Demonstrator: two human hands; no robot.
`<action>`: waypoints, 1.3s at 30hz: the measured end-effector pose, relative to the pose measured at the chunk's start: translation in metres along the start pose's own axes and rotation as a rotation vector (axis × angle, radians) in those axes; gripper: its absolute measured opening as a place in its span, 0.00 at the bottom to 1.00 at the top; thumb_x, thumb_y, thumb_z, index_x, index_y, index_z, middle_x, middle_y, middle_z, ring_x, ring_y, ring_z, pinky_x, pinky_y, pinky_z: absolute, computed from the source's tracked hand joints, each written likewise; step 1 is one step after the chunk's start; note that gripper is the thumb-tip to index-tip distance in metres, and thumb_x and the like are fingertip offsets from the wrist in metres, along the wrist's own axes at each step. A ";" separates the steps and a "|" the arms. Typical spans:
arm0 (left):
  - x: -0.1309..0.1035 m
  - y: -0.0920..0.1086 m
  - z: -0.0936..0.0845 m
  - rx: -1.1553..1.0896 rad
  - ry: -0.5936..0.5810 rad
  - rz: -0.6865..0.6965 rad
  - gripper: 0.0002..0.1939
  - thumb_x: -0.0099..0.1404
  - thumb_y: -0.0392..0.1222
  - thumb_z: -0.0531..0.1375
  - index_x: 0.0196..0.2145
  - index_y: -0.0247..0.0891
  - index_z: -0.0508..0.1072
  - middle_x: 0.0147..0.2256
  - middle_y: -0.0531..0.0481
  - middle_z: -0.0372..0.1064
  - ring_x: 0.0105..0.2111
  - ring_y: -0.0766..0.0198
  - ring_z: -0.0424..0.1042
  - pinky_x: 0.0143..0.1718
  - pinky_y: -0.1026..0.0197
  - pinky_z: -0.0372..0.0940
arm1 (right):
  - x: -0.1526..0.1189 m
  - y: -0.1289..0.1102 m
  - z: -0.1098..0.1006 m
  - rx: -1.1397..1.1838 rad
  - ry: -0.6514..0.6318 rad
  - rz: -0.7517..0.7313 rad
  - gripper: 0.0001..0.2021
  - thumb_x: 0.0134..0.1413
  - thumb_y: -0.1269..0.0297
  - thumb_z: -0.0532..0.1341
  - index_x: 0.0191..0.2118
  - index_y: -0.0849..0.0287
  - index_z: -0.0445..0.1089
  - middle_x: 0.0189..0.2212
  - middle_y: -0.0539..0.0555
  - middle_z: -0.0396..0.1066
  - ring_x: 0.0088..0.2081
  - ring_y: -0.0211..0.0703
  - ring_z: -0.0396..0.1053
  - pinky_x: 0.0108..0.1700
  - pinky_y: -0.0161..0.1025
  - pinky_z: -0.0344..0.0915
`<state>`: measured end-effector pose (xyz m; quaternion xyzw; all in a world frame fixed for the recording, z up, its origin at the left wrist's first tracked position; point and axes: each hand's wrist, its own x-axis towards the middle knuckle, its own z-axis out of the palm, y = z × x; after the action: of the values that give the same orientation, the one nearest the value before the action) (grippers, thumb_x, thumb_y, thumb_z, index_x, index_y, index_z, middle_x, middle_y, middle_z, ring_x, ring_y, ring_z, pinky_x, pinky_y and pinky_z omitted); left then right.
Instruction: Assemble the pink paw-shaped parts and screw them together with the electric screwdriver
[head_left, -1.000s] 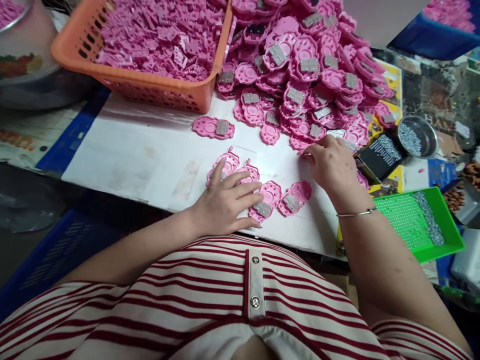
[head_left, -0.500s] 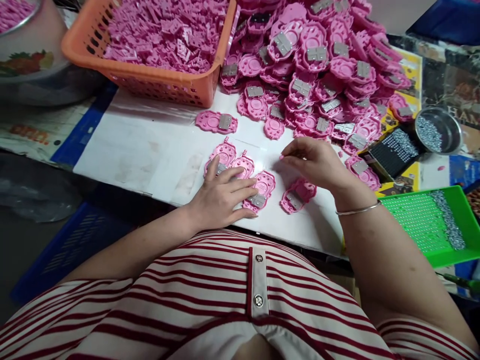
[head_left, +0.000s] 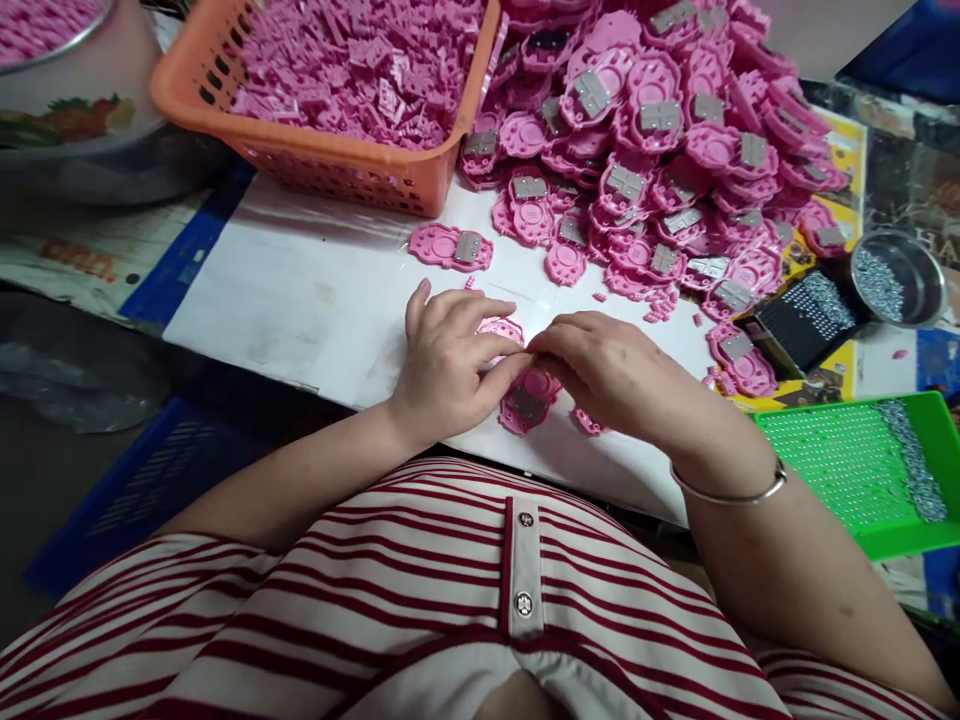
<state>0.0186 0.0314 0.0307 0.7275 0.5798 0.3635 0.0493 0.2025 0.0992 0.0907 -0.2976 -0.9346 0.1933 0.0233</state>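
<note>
My left hand (head_left: 454, 365) hovers over the pink plastic housings on the white board, its thumb and index fingertip pinched together. My right hand (head_left: 611, 375) meets it there, fingers closed in a pinch; whatever sits between the fingertips is hidden. Under the joined fingertips lies a pink housing with a grey metal plate (head_left: 527, 402). Another pink housing (head_left: 501, 328) shows partly beneath my left hand. The edge of a further housing (head_left: 590, 422) peeks out below my right hand. A loose housing (head_left: 451, 247) rests beyond my left hand.
An orange basket (head_left: 442, 175) of small pink parts stands at the back, beside a large heap of pink housings (head_left: 660, 120). To the right are a black holder with screws (head_left: 799, 320), a metal bowl (head_left: 896, 275) and a green tray (head_left: 817, 450).
My right hand has moved left and down to meet my left hand. My left fingers, spread over the housings before, have lifted and drawn into a pinch. The view has shifted slightly.
</note>
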 end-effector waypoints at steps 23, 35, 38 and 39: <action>-0.023 0.004 0.011 -0.034 -0.162 0.276 0.12 0.64 0.54 0.65 0.40 0.46 0.80 0.48 0.52 0.77 0.54 0.50 0.67 0.68 0.32 0.31 | 0.001 0.028 0.037 0.653 0.432 0.569 0.10 0.50 0.59 0.67 0.25 0.60 0.75 0.27 0.52 0.70 0.34 0.40 0.65 0.45 0.43 0.63; -0.026 0.000 0.011 -0.028 -0.263 0.279 0.14 0.65 0.54 0.64 0.43 0.46 0.80 0.47 0.53 0.78 0.54 0.48 0.67 0.67 0.30 0.24 | 0.012 0.025 0.046 0.220 0.250 0.734 0.10 0.49 0.58 0.67 0.25 0.58 0.73 0.35 0.56 0.71 0.47 0.55 0.64 0.53 0.58 0.58; -0.026 0.000 0.011 -0.031 -0.274 0.273 0.14 0.65 0.54 0.63 0.43 0.47 0.80 0.47 0.53 0.78 0.54 0.48 0.67 0.67 0.30 0.25 | 0.014 0.020 0.047 0.230 0.249 0.749 0.11 0.52 0.58 0.65 0.25 0.58 0.71 0.34 0.56 0.70 0.46 0.54 0.64 0.53 0.57 0.58; -0.026 0.000 0.011 -0.031 -0.278 0.271 0.14 0.65 0.54 0.63 0.43 0.47 0.80 0.47 0.53 0.78 0.55 0.48 0.67 0.67 0.30 0.25 | 0.014 0.020 0.048 0.248 0.256 0.748 0.11 0.53 0.57 0.64 0.25 0.58 0.71 0.34 0.55 0.69 0.44 0.52 0.64 0.52 0.56 0.58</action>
<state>0.0236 0.0121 0.0103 0.8413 0.4584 0.2717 0.0905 0.1939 0.1050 0.0378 -0.6332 -0.7212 0.2611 0.1035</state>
